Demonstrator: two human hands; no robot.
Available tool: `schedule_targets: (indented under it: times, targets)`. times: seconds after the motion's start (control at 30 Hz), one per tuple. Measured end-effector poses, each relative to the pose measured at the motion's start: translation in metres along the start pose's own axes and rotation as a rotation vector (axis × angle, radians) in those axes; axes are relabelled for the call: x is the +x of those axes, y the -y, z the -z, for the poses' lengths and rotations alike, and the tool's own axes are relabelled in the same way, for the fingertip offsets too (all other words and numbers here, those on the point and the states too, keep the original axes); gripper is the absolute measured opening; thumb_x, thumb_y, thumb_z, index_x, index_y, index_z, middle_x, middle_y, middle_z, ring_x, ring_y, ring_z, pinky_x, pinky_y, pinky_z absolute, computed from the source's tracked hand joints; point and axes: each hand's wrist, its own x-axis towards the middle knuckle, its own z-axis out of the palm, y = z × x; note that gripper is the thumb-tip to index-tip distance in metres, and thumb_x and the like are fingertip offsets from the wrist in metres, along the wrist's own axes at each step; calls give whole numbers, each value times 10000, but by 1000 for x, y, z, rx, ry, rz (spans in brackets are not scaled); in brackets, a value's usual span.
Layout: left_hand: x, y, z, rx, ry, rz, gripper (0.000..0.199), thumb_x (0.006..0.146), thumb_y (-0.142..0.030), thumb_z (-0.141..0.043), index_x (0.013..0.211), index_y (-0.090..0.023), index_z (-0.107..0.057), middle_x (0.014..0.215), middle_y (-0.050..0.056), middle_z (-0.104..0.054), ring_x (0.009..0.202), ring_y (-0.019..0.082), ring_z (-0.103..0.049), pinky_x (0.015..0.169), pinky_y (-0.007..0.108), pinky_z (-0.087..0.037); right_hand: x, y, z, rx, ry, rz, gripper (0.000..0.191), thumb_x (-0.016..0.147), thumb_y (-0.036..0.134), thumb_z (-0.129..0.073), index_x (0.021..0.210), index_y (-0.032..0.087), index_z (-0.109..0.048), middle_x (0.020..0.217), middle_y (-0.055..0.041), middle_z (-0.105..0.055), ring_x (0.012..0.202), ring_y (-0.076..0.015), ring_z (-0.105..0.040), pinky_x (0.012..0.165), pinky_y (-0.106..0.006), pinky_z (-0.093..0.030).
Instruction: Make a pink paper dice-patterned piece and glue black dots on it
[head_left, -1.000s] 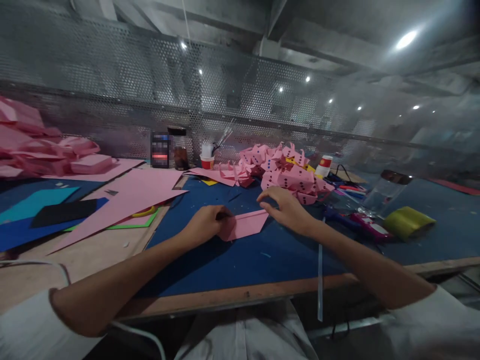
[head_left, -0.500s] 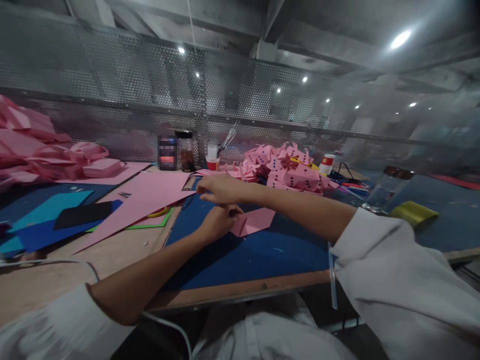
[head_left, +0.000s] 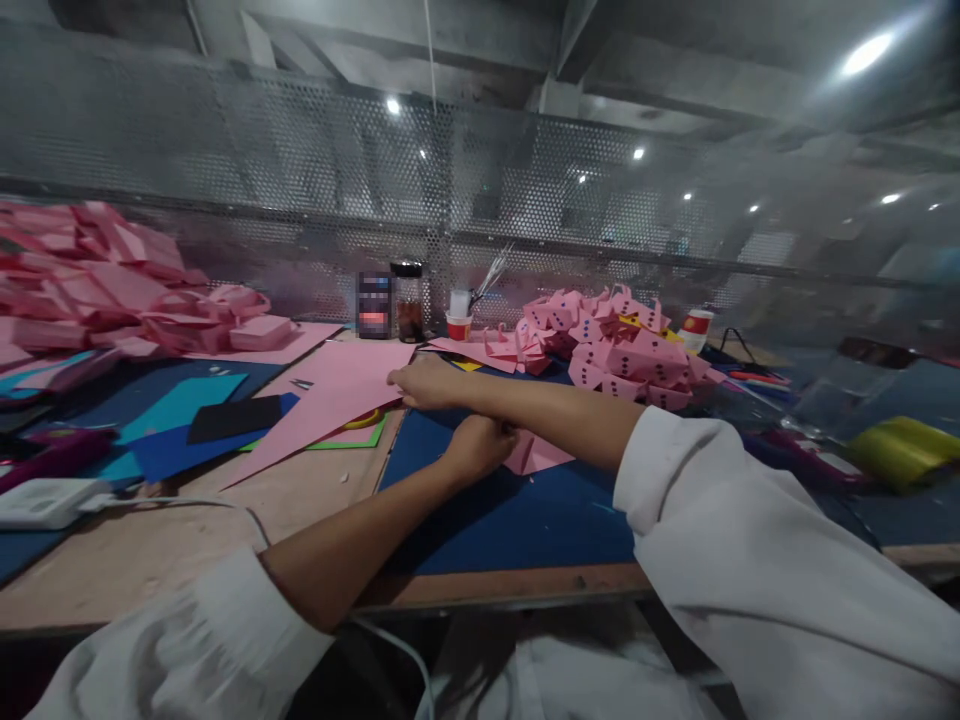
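My left hand [head_left: 481,448] is closed in a pinch at the near end of a folded pink paper piece [head_left: 538,455], which lies low over the blue mat [head_left: 517,535]. Crossing above it, my right forearm hides part of that piece. My right hand [head_left: 431,384] has its fingers bent together at the right corner of a large pink paper sheet [head_left: 341,385]. Whatever may be between those fingertips is hidden. Yellow-handled scissors [head_left: 364,420] lie partly under the sheet, near a green sheet [head_left: 364,437].
Pink folded paper pieces [head_left: 97,270] are heaped at left. Dotted pink paper shapes [head_left: 630,350] pile up at back right. A lidded jar [head_left: 409,305] and a red-white cup [head_left: 458,325] stand behind. A white power strip [head_left: 49,503] and its cable lie at front left.
The view has swung left, so things sit further right. My right hand has moved slightly left over the large sheet's corner. My left hand stays on the folded pink piece.
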Motion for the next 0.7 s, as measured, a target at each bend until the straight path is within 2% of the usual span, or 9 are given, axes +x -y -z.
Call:
schedule_targets:
  times: [0.1, 0.23, 0.33, 0.47, 0.63, 0.7]
  targets:
    - [0, -1, 1, -13, -1, 0, 189, 803, -200, -560, 859, -146, -732, 846, 127, -749, 810, 262, -671, 710, 317, -478, 2, -1, 1, -8, -13, 10, 333, 932, 293, -543, 1226, 139, -563, 1218, -154, -675, 1102, -295, -629, 909, -428, -425]
    - [0, -2, 1, -25, 4, 16, 194, 798, -201, -559, 855, -140, -735, 850, 131, -749, 803, 262, -671, 704, 319, -478, 8, 0, 1, -43, -37, 37, 358, 921, 386, -572, 1179, 137, -583, 1216, -161, -661, 1109, -322, -607, 934, -469, -385]
    - [0, -3, 0, -36, 6, 34, 198, 806, -208, -562, 852, -139, -742, 849, 135, -750, 804, 270, -678, 704, 325, -483, 13, 1, 1, -117, -64, 76, 301, 944, 343, -527, 1143, 127, -593, 1179, -176, -669, 1074, -315, -610, 938, -487, -358]
    - [-1, -3, 0, -60, 7, 50, 194, 812, -219, -578, 857, -140, -749, 843, 136, -756, 807, 278, -688, 708, 327, -490, 15, 3, 4, -90, -16, 87, 224, 950, 287, -514, 1075, 141, -628, 1106, -155, -707, 1009, -281, -642, 926, -450, -346]
    - [-1, -3, -1, -86, 1, 63, 180, 802, -218, -608, 858, -136, -758, 885, 158, -766, 848, 303, -699, 725, 336, -497, 15, 5, 4, -59, -11, 76, 326, 972, 352, -507, 1215, 151, -591, 1107, -166, -715, 1008, -289, -653, 898, -438, -362]
    - [-1, -3, -1, -90, 1, 68, 178, 799, -213, -613, 863, -140, -762, 883, 155, -771, 872, 310, -700, 730, 335, -501, 16, 6, 3, -55, -4, 80, 301, 968, 355, -515, 1158, 152, -629, 1095, -169, -716, 994, -294, -655, 891, -440, -369]
